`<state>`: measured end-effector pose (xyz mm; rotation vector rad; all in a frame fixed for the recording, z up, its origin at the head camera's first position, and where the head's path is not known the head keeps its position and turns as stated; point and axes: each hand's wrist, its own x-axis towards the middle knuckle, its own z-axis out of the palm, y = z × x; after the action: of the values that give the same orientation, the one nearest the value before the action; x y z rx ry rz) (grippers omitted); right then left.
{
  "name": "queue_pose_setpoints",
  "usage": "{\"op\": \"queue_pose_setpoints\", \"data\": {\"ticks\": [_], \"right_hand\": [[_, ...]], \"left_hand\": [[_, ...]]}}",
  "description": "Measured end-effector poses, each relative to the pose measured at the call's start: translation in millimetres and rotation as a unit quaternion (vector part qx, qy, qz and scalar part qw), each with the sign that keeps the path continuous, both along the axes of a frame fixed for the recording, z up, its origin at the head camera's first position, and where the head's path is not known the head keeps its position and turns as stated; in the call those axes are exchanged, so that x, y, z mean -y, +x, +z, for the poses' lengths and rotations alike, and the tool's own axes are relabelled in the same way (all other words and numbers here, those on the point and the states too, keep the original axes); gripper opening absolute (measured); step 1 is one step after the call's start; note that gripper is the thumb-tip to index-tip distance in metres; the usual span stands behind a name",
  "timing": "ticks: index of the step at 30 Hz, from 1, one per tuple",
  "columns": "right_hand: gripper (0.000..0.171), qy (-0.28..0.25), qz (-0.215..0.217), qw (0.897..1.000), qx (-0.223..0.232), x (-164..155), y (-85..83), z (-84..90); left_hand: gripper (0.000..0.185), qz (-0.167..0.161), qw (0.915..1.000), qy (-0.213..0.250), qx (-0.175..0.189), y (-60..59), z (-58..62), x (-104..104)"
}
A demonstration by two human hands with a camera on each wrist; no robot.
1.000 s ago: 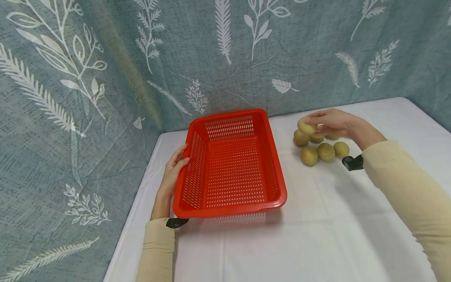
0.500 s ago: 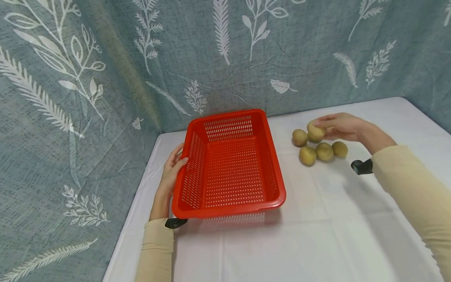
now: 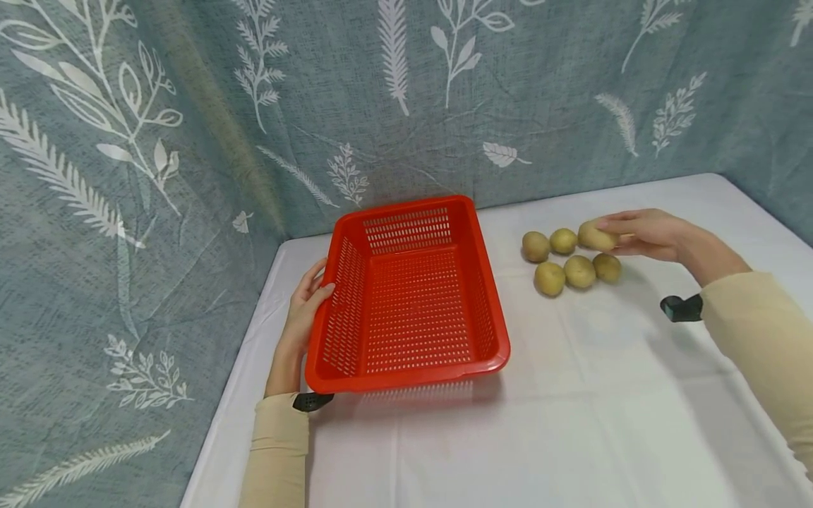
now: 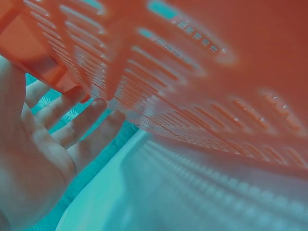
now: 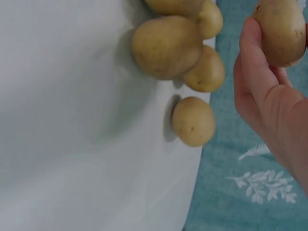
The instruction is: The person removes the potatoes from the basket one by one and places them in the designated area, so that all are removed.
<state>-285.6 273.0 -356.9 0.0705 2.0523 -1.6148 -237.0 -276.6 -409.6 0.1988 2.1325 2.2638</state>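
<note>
At the left side of a red plastic basket (image 3: pixel 416 384), my left hand (image 3: pixel 303 310) holds the rim, its thumb on top and the fingers against the outer wall. Those fingers (image 4: pixel 86 127) look nearly straight in the left wrist view. My right hand (image 3: pixel 654 234) grips a potato (image 3: pixel 597 236) at the right end of the back row; the right wrist view shows this potato (image 5: pixel 281 33) between thumb and fingers. Several other potatoes lie close by, among them a back-left potato (image 3: pixel 536 247), a small potato (image 3: pixel 563 241) and a front potato (image 3: pixel 549 279).
A white cloth covers the table (image 3: pixel 571 423). A blue-green curtain (image 3: pixel 406 127) with white leaf prints hangs behind the table and along its left. The perforated basket stands left of the potatoes, its inside showing no contents.
My right hand has carried its potato rightward, from above the left of the group to the right end of the back row. The left hand and basket keep their place.
</note>
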Motion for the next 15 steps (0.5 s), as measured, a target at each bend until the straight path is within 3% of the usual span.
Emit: {"op": "queue_pose_setpoints", "data": {"ticks": [10, 15], "right_hand": [[0.076, -0.030, -0.035, 0.999, 0.004, -25, 6.4, -11.1], [0.082, -0.013, -0.044, 0.999, 0.010, -34, 10.7, -16.4]], "left_hand": [[0.051, 0.002, 0.9999, -0.006, 0.009, -0.4, 0.1, 0], [0.051, 0.002, 0.9999, -0.008, 0.012, 0.4, -1.1, -1]]}}
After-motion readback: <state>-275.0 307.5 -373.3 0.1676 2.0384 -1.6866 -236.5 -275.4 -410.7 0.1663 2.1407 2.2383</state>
